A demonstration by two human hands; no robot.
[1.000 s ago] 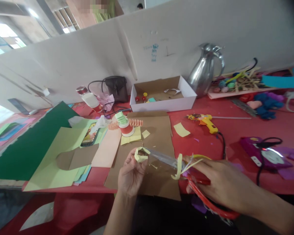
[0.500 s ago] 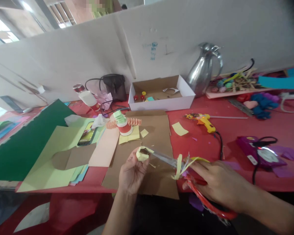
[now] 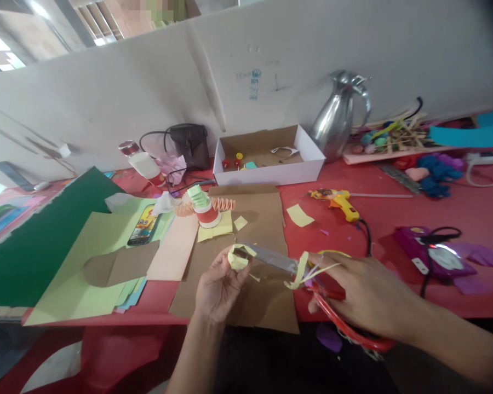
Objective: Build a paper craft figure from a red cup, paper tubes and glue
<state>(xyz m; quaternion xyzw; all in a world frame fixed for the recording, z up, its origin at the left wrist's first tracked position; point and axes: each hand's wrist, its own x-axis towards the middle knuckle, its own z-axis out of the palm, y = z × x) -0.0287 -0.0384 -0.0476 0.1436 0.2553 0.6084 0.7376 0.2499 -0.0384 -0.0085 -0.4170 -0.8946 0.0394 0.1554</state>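
Head view: a small, cup-shaped piece of pale yellow paper (image 3: 238, 262) is being pinched between the thumb and fingers of the left hand (image 3: 217, 290), above a flat sheet of brown cardboard (image 3: 263, 210) that is being supported by the red-covered surface (image 3: 353, 175). Red-handled metal scissors (image 3: 275, 260) are being gripped by the right hand (image 3: 365, 290), and their blades are being pointed leftward at the rim of the cupped paper; whether the tips are touching it cannot be told for certain. A curled strip of pale yellow paper (image 3: 301, 271) is being carried at the base of the blades. Farther back on the cardboard, a red-and-white cylindrical figure with a folded green top and pleated orange arms (image 3: 208, 216) is being underlaid by a square yellow paper sheet (image 3: 211, 234). To the right, a yellow glue gun (image 3: 347, 208) is being borne by the surface. At the back, a low white-sided cardboard box (image 3: 271, 175) is being flanked by a tall silver metal jug (image 3: 337, 120).
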